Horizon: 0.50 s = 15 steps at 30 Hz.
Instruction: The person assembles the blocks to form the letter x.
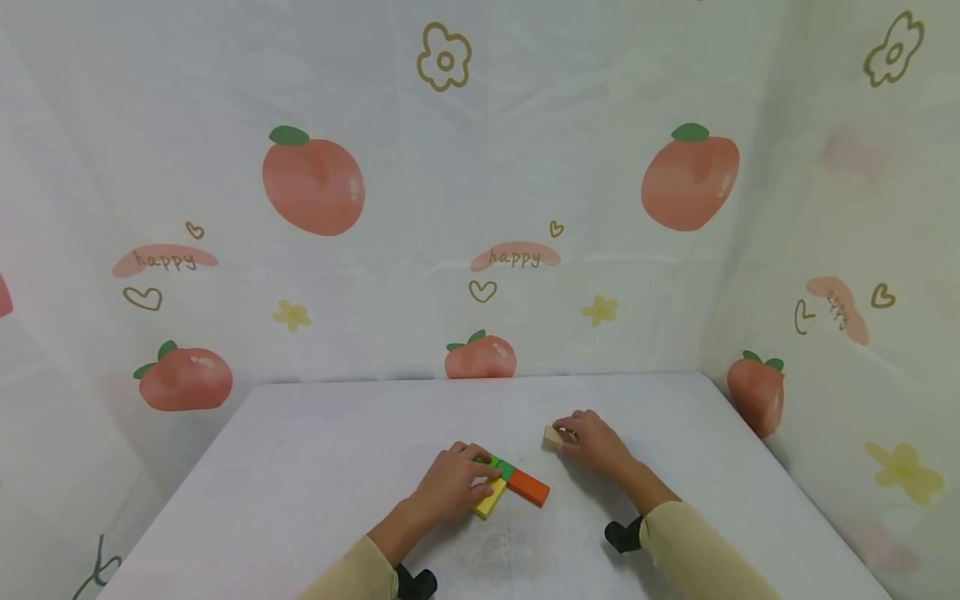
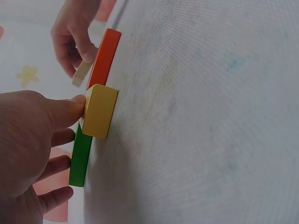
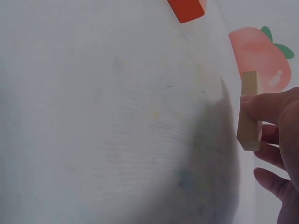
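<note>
My left hand [image 1: 448, 485] lies over a small group of wooden blocks, its thumb touching the yellow block [image 2: 102, 112] and its other fingers spread along the green block [image 2: 81, 161]. An orange-red block [image 1: 528, 487] extends to the right from the green part, and the yellow one angles toward the near side. Part of the group is hidden under the fingers. Farther back and to the right, my right hand [image 1: 596, 443] pinches a plain, unpainted wooden block [image 3: 249, 126] between thumb and fingers. In the right wrist view this block appears long and narrow with flat faces.
A white table [image 1: 315, 483] carries the blocks, with faint stains on its surface. Behind it and at its sides hangs a pale curtain [image 1: 390, 183] printed with fruit, flowers and words. Black wrist mounts [image 1: 624, 535] sit below both hands.
</note>
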Available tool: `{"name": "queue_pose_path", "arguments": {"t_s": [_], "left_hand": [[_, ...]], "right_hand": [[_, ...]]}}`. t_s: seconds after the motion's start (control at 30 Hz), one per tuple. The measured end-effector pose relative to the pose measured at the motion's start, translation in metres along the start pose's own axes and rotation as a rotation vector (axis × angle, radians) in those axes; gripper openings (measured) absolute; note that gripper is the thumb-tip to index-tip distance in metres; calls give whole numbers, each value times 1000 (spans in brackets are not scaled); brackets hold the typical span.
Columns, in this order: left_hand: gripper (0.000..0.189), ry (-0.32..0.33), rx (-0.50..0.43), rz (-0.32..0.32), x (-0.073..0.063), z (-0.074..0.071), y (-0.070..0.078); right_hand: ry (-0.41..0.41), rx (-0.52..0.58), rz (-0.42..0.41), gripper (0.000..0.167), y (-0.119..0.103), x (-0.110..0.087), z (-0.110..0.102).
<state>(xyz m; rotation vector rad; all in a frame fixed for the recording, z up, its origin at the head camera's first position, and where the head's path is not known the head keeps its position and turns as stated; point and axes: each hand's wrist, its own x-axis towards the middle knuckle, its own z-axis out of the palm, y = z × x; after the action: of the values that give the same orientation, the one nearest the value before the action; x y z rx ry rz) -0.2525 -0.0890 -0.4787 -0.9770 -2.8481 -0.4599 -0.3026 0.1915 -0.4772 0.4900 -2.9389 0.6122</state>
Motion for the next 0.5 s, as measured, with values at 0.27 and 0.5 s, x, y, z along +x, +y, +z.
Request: {"name": "queue_pose_path", "arguments": {"t_s": [0.27, 0.5], "left_hand": [[25, -11, -5, -16, 0, -1, 0], [26, -15, -12, -23, -1, -1, 0]], "right_hand": [[30, 8, -30, 34, -2, -4, 6], [0, -2, -23, 33, -7, -4, 10]]}}
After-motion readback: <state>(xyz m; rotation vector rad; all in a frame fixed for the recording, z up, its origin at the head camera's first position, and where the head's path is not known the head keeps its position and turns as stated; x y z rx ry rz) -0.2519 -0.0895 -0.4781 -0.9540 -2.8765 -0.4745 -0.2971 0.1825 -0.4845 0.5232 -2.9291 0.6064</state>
